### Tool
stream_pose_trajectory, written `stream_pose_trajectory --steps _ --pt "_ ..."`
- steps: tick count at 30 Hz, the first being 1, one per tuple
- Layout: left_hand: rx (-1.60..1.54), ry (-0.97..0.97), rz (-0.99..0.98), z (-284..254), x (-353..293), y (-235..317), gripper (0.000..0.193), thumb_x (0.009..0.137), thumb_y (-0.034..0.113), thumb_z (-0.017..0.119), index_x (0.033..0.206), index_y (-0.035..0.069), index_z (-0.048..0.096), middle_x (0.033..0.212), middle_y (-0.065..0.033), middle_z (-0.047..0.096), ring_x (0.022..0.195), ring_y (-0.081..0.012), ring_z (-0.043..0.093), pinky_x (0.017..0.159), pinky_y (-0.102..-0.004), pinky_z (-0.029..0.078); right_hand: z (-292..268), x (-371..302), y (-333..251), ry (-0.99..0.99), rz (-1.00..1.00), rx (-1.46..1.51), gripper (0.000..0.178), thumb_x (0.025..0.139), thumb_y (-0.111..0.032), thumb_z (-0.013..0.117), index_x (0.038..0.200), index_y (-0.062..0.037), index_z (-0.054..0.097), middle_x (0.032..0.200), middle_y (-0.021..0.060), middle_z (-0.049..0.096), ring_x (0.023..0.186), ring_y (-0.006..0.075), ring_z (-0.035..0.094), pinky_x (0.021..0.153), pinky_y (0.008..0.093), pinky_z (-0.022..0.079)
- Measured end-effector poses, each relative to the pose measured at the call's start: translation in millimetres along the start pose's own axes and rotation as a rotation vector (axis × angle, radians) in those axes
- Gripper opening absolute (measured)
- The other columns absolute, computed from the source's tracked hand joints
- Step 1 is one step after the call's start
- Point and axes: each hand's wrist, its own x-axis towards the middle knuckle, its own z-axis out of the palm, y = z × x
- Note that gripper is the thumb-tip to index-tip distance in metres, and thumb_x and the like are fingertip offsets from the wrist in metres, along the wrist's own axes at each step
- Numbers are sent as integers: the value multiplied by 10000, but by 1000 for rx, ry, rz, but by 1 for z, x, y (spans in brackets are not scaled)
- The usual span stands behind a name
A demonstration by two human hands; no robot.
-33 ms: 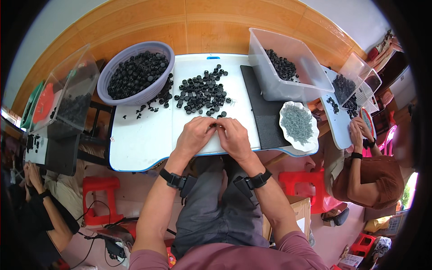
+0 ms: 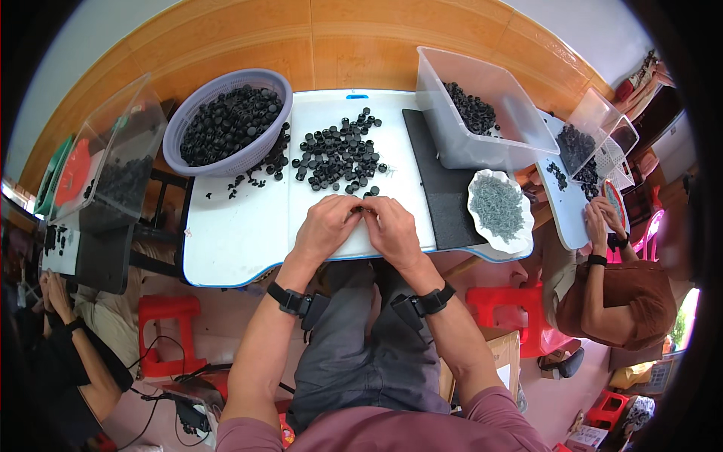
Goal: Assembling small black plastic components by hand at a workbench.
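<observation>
Over the near part of the white table (image 2: 233,241), I see the left hand (image 2: 327,226) and the right hand (image 2: 392,227) meeting fingertip to fingertip, both closed in a pinch on a small black part (image 2: 359,209) that the fingers mostly hide. Between the two pictures reaching me I can make out no change: hands, part and surroundings match, so I judge the work to be at the same step. Just beyond the fingers lie loose black caps (image 2: 346,154); farther out, at left, a purple basket (image 2: 262,149) holds a heap more. Rightward I have a black mat (image 2: 452,218), a clear bin (image 2: 482,153) with black pieces inside, and a scalloped white dish (image 2: 518,242) of grey slivers (image 2: 497,207).
</observation>
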Motion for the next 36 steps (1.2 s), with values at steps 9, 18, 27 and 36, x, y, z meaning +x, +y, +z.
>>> stream_pose_trajectory --steps 9,18,27,36 --pt "-85 21 -133 -3 1 6 201 844 65 766 1033 36 704 906 -110 739 761 -259 718 665 -354 576 -7 -2 4 -26 417 343 101 856 -39 769 940 -8 723 829 69 708 655 124 639 602 274 507" --pt "-93 30 -39 1 -2 -3 241 844 46 776 1080 27 730 938 -103 751 736 -188 717 658 -293 579 -5 -1 4 -22 427 275 107 846 -53 778 935 -18 730 814 60 703 613 120 602 572 266 482" --pt "-146 19 -105 0 -1 4 251 872 83 753 1118 57 711 905 -109 750 769 -214 740 680 -319 597 -7 0 2 11 347 306 101 832 -38 778 922 -21 735 820 66 701 640 126 610 582 265 482" --pt "-208 22 -168 0 -1 5 246 882 89 750 1122 68 704 880 -103 751 764 -229 746 686 -324 594 -7 -2 8 14 578 603 163 914 -29 714 1070 8 685 920 53 734 728 79 631 640 248 507"
